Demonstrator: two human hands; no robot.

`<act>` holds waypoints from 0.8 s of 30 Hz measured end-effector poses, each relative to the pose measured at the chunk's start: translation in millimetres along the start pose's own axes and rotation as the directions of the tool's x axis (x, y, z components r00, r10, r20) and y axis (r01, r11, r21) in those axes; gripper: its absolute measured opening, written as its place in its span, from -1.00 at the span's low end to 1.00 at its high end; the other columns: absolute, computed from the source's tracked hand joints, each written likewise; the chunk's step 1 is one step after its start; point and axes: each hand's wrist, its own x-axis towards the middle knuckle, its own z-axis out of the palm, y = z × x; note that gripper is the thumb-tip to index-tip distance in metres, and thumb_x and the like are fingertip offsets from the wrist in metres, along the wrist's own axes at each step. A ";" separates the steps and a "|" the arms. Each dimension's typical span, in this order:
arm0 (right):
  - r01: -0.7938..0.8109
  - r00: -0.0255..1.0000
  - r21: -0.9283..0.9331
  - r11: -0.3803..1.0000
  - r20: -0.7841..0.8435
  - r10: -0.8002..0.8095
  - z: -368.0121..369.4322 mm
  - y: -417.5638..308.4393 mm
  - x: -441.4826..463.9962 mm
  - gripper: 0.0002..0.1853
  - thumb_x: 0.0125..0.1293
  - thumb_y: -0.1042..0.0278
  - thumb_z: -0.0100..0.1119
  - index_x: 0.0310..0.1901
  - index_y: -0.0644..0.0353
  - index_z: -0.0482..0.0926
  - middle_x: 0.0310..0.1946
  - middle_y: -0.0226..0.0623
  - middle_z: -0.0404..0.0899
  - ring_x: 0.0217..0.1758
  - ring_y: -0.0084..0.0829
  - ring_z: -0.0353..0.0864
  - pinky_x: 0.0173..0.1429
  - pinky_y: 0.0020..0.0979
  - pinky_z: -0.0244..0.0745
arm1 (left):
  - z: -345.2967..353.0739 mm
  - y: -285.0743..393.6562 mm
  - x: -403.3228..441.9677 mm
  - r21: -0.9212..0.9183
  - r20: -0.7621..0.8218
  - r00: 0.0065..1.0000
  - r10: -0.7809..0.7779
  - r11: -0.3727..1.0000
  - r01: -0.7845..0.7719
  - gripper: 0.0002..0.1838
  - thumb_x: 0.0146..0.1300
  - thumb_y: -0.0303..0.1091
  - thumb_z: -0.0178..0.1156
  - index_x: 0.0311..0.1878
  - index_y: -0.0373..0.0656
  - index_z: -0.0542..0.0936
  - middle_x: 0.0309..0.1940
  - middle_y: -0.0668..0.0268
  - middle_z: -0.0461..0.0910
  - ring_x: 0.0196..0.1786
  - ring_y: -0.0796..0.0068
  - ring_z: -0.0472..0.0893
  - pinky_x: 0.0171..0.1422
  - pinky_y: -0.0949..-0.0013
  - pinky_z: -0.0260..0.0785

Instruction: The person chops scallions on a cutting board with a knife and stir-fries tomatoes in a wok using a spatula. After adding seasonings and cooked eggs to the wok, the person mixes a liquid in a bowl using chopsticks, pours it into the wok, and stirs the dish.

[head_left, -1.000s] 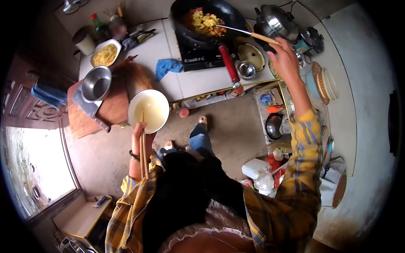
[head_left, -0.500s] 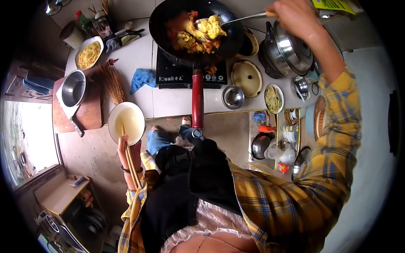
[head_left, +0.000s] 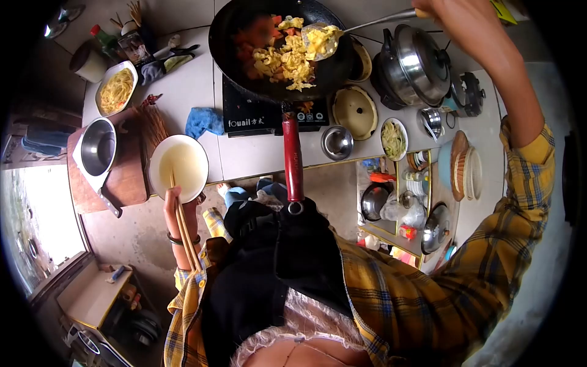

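Observation:
My left hand (head_left: 173,211) is closed on a white bowl (head_left: 197,164) and a pair of wooden chopsticks (head_left: 184,235); the chopstick tips lean into the bowl, which has a pale yellow film inside. At the upper right, my right hand (head_left: 449,15) grips the handle end of a metal spatula (head_left: 380,21). The spatula's head lies over the black wok (head_left: 223,52), carrying a lump of yellow egg (head_left: 321,41). More scrambled egg and red tomato pieces (head_left: 244,49) lie in the wok. Its red handle (head_left: 292,153) points toward me, with no hand on it.
Under the wok sits a black induction cooktop (head_left: 244,119). To its left are a blue cloth (head_left: 203,122), a plate of noodles (head_left: 116,90), and a cutting board (head_left: 131,177) with a metal bowl (head_left: 99,147) and knife (head_left: 109,199). A steel pot (head_left: 416,64) stands right.
The spatula has shifted with its load of egg, and more egg lies spread in the wok. My right hand has moved right and up. The whole view has shifted slightly.

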 end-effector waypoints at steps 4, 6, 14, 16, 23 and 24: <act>0.011 0.993 -0.036 0.999 0.119 -0.007 33.5 -21.6 13.0 -0.76 0.16 0.23 0.15 -0.49 0.20 0.66 -0.56 -0.07 0.60 -0.40 -0.09 0.64 -0.31 -0.16 0.48 | -9.2 -11.8 8.6 0.045 -0.047 0.999 -0.012 0.999 0.014 -0.77 0.21 -0.71 0.18 -0.15 -0.25 0.40 -0.20 0.19 0.61 -0.17 0.46 0.59 -0.13 0.45 0.46; 0.028 0.999 -0.005 1.000 0.032 -0.028 53.2 -19.4 19.9 -0.75 0.16 0.21 0.16 -0.51 0.21 0.64 -0.57 -0.08 0.59 -0.40 -0.10 0.64 -0.32 -0.15 0.47 | -8.7 -14.0 9.2 -0.020 -0.069 0.997 -0.041 0.999 0.039 -0.78 0.22 -0.71 0.18 -0.15 -0.24 0.40 -0.20 0.20 0.60 -0.18 0.48 0.58 -0.13 0.45 0.45; -0.049 0.992 -0.049 0.998 0.117 0.054 22.2 2.8 14.9 -0.80 0.09 0.26 0.18 -0.53 0.17 0.67 -0.56 -0.11 0.62 -0.37 -0.13 0.66 -0.30 -0.16 0.50 | -1.8 -5.1 3.7 -0.035 -0.045 0.996 -0.075 0.997 0.073 -0.83 0.28 -0.65 0.12 -0.15 -0.20 0.41 -0.22 0.25 0.56 -0.19 0.51 0.55 -0.13 0.47 0.44; 0.001 0.996 -0.132 0.991 0.084 0.010 23.7 2.7 18.8 -0.82 0.06 0.27 0.19 -0.53 0.17 0.67 -0.56 -0.12 0.63 -0.40 -0.14 0.67 -0.34 -0.17 0.51 | -2.9 -1.8 1.0 0.074 0.040 0.999 -0.031 0.997 0.028 -0.83 0.34 -0.60 0.09 -0.07 -0.13 0.44 -0.15 0.25 0.53 -0.12 0.51 0.55 -0.05 0.44 0.45; 0.040 0.996 -0.262 0.964 -0.069 -0.060 40.8 -14.0 37.8 -0.87 0.02 0.33 0.18 -0.56 0.12 0.66 -0.58 -0.21 0.63 -0.47 -0.20 0.67 -0.48 -0.14 0.48 | 6.0 -2.1 1.6 -0.100 -0.083 0.990 -0.117 0.989 0.108 -0.83 0.26 -0.71 0.09 -0.19 -0.24 0.38 -0.28 0.22 0.57 -0.27 0.48 0.55 -0.23 0.44 0.41; 0.013 0.997 -0.238 0.971 -0.067 -0.030 38.8 -8.2 34.7 -0.87 0.02 0.33 0.18 -0.56 0.11 0.66 -0.59 -0.20 0.63 -0.46 -0.18 0.67 -0.46 -0.14 0.49 | 5.1 -3.0 1.6 -0.133 -0.089 0.987 -0.133 0.984 0.120 -0.83 0.26 -0.71 0.09 -0.19 -0.24 0.38 -0.28 0.22 0.57 -0.27 0.48 0.56 -0.23 0.44 0.42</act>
